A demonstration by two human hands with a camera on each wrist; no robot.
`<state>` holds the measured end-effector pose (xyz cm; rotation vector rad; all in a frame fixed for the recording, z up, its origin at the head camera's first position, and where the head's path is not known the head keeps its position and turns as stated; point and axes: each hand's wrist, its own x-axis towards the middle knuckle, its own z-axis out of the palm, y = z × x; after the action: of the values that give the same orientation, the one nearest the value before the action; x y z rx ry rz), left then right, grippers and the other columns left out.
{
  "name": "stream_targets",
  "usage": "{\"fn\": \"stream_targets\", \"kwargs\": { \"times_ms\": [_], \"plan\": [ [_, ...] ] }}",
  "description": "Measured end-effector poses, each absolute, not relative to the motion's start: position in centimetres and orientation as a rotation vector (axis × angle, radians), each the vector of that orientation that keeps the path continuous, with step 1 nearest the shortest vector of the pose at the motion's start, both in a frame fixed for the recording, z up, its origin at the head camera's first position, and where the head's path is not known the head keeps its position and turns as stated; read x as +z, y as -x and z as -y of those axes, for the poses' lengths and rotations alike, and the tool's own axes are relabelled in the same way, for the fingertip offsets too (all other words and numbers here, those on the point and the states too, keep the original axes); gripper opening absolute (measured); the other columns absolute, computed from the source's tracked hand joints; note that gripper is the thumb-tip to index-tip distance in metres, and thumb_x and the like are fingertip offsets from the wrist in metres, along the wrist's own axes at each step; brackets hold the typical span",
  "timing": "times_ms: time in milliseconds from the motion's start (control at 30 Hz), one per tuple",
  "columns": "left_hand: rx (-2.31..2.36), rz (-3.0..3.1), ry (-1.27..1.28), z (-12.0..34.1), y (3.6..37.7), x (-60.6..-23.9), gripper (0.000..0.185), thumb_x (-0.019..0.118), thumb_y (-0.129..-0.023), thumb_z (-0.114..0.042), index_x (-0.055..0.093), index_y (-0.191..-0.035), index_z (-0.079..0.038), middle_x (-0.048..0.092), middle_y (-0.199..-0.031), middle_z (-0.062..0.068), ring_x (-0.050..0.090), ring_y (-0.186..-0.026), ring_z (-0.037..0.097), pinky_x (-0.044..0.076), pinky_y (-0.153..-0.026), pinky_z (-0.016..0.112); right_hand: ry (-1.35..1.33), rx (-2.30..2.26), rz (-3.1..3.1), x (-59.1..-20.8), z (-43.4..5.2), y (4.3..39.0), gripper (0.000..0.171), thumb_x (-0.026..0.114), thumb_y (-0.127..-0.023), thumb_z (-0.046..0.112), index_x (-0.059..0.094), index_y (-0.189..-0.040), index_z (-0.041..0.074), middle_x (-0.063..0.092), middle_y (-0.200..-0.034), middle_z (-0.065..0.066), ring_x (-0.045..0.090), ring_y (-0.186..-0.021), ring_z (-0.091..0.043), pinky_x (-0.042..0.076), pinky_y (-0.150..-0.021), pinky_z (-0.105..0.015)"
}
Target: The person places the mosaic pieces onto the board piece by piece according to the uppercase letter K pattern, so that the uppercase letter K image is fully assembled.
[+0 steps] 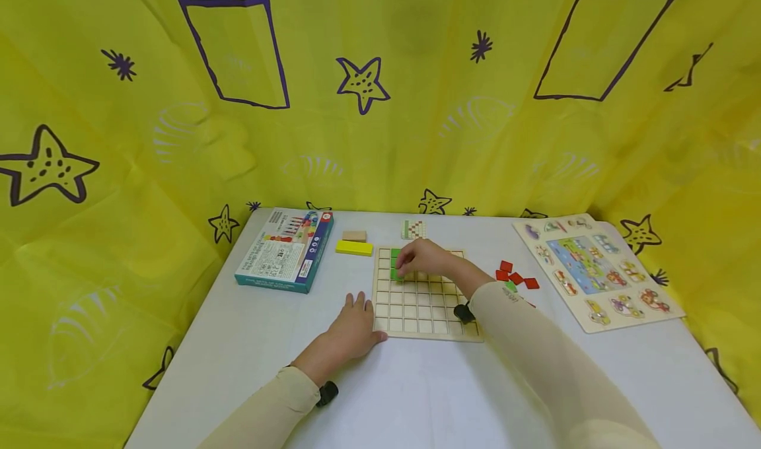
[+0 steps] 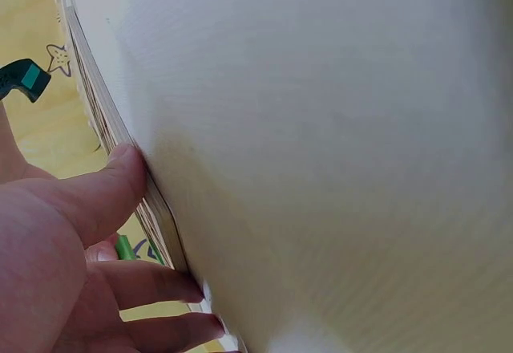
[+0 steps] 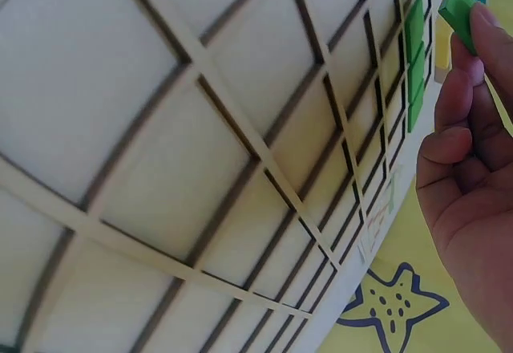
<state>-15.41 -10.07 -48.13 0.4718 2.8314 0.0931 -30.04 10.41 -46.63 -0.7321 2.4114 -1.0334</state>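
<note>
A wooden grid board (image 1: pixel 423 304) lies flat in the middle of the white table (image 1: pixel 416 396). A few green tiles (image 1: pixel 395 274) fill cells near its upper left corner; in the right wrist view these green tiles (image 3: pixel 414 64) sit in a column of the grid board (image 3: pixel 200 168). My right hand (image 1: pixel 403 263) hovers over that corner and pinches another green tile (image 3: pixel 455 4) between thumb and fingertips (image 3: pixel 473 64). My left hand (image 1: pixel 357 320) lies flat on the table at the board's left side, its thumb (image 2: pixel 120 178) pressed against the board's edge (image 2: pixel 103 120).
Red tiles (image 1: pixel 514 276) lie loose right of the board. A pattern card (image 1: pixel 413 229), a yellow block (image 1: pixel 354 247) and a tan block (image 1: pixel 354 236) lie behind it. A blue box (image 1: pixel 287 249) is at the left, an animal puzzle (image 1: pixel 597 271) at the right. Yellow cloth surrounds the table.
</note>
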Motion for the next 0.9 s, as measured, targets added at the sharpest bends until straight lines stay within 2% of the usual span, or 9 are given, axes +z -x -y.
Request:
{"fn": "stream_targets", "kwargs": {
  "times_ms": [433,900],
  "plan": [
    [0.106,-2.83,-0.46,10.0,15.3,-47.9,0.081,0.064,-0.096,-0.05,0.044,-0.145,0.011,0.037,-0.153,0.03,0.032,-0.143,0.047,0.032,-0.116,0.048,0.711,-0.985,-2.428,-48.0,-9.7,29.1,0.006,0.08,-0.089,0.018,0.076,-0.092,0.015,0.07,-0.085,0.005,0.061,-0.079,-0.014,0.052,-0.075,-0.03],
    [0.048,-2.848,-0.515,10.1,15.3,-48.2,0.08,0.062,-0.096,-0.051,0.046,-0.143,0.012,0.04,-0.151,0.03,0.034,-0.143,0.045,0.027,-0.119,0.049,0.741,-0.905,-2.521,-48.1,-9.2,28.0,0.006,0.078,-0.09,0.017,0.075,-0.093,0.013,0.067,-0.086,0.005,0.058,-0.08,-0.013,0.051,-0.075,-0.029]
  ]
}}
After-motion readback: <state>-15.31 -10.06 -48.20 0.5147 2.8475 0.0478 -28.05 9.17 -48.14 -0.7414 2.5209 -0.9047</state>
